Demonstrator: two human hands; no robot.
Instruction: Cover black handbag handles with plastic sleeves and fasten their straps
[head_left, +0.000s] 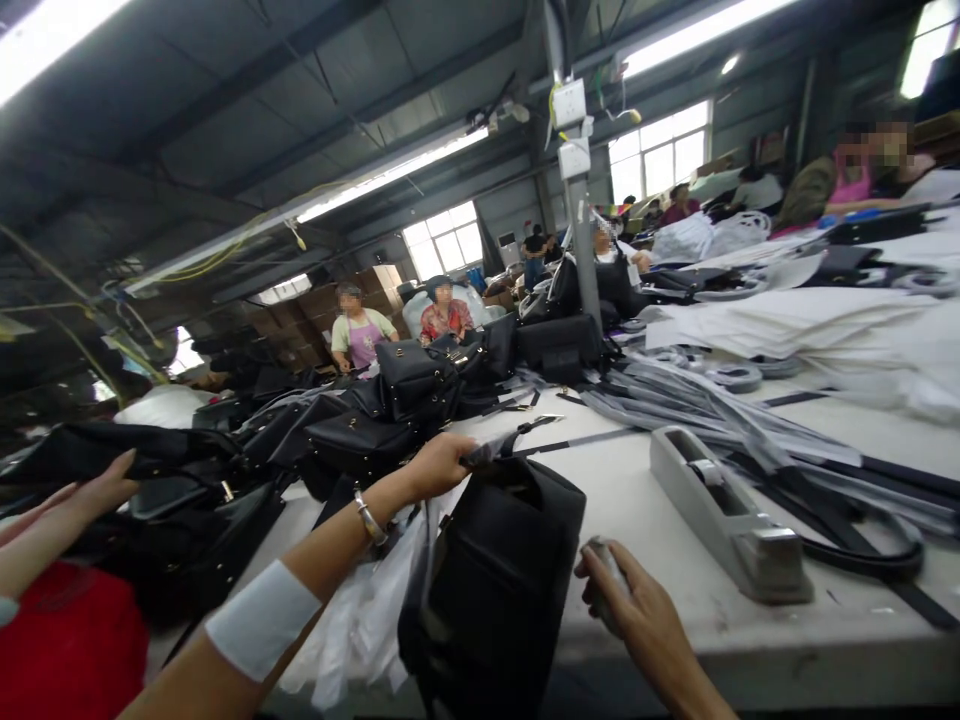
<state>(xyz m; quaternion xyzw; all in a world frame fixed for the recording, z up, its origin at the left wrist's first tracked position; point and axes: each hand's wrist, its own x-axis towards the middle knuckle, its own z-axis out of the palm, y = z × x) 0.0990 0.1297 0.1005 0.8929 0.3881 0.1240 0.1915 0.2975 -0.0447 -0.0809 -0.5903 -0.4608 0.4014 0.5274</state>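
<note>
A black handbag (495,590) hangs tilted at the table's front edge, its top partly open toward me. My left hand (441,464) is closed at its upper edge, gripping a dark strap (491,450) that looks wrapped in clear film; a metal clasp (541,422) sticks out beyond it. To the right of the bag, apart from it, my right hand (634,605) is closed around a small greyish, rounded object (607,585) whose kind I cannot make out. Clear plastic wrapping (375,610) lies below my left forearm, beside the bag.
A grey tape dispenser (724,520) stands right of my right hand on the white table (615,460). Film-wrapped straps (697,410) and white sheets (765,320) lie behind it. Black bags (360,440) pile up leftward, where a co-worker's hand (105,492) touches one. A post (589,270) rises beyond.
</note>
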